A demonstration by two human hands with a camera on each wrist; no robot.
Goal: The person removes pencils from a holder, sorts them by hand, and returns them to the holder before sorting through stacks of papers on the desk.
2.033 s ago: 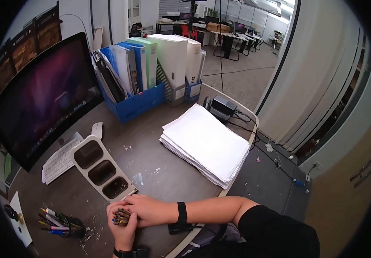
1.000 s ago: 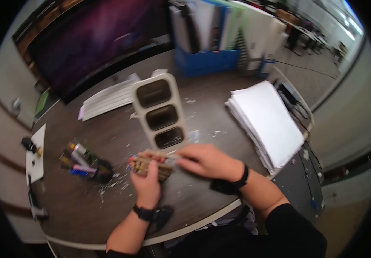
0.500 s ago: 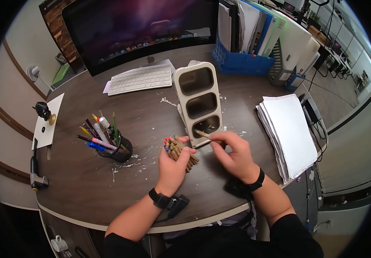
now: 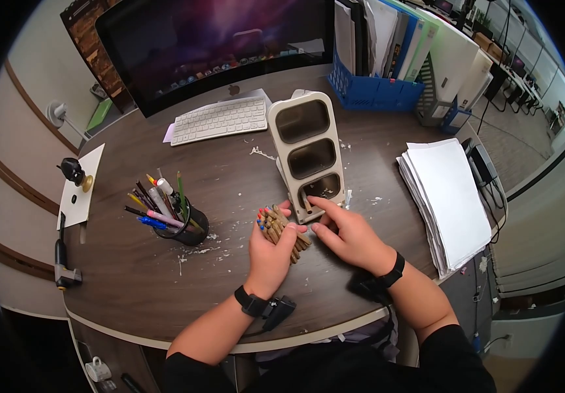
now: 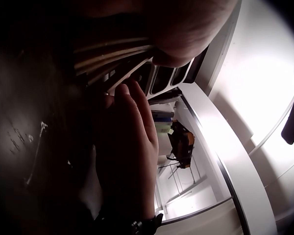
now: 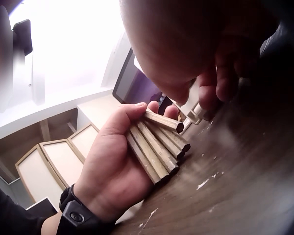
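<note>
Pencil (image 4: 305,201) turned steeper at lowest compartment (image 4: 325,185) edge — right hand (image 4: 354,237), grip unclear; left hand (image 4: 270,260) clutches bundle (image 4: 274,223).

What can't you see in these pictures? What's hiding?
- How many pencils there are: in the head view, the left hand covers part of the bunch.
- The bottoms of the pens: in the head view, the dark cup hides them.
- The top of the computer screen: the head view's top edge cuts it off.
- Any words on the folders: too small in the head view.
</note>
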